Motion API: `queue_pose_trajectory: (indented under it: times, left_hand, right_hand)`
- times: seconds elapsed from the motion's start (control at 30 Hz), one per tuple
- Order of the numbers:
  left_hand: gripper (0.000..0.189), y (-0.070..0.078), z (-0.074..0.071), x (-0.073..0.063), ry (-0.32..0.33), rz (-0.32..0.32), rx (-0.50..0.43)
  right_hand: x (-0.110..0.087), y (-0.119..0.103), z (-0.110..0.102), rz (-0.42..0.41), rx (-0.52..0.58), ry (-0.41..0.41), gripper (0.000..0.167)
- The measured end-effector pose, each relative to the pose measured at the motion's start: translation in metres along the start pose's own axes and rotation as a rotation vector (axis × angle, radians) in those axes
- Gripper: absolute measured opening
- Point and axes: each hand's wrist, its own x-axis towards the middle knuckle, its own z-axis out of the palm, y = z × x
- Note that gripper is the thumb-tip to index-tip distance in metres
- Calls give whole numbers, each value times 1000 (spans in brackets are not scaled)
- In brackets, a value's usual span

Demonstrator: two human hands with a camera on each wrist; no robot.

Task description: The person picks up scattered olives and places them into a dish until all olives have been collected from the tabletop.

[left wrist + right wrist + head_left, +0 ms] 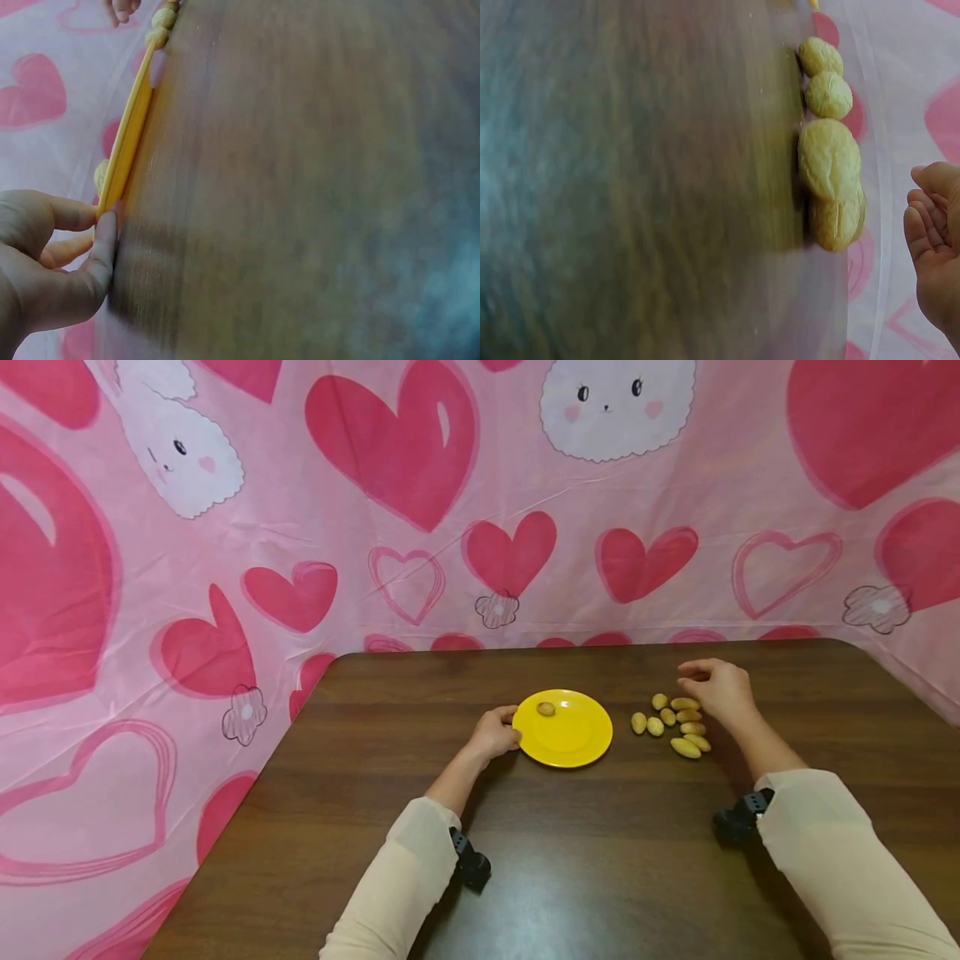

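A round yellow plate [564, 740] lies on the table with one small potato [546, 709] near its far left part. My left hand [495, 733] pinches the plate's left rim, thumb on one side and fingers on the other, as the left wrist view shows at the plate edge [129, 146]. To the right of the plate sits a group of several small potatoes [667, 717], some round and some long. Over the far right side of this group hovers my right hand [722, 691], fingers loosely bent. In the right wrist view nothing shows between those fingers [922, 229].
The brown wooden table [420, 693] ends at a far edge just beyond the hands. Behind it hangs a pink cloth [525, 485] with hearts. A black wrist camera [471, 862] sits under the left sleeve, another black camera [738, 818] under the right.
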Motion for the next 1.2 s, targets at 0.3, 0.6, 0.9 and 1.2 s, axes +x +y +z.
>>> queue_pose_trajectory:
  times: [0.3,0.6,0.9,1.2]
  left_hand:
    - [56,-1,2,2,4,9,-1]
    - [56,-2,2,2,1,3,-16]
    - [57,-2,1,1,3,6,-13]
    - [57,-1,1,1,9,-3,-20]
  right_hand:
    - [-1,16,-5,23,-38,-116,31]
    - [-1,25,-10,58,-58,-242,40]
    - [1,30,-9,65,-84,-320,41]
    - [-1,27,-9,84,-80,-335,39]
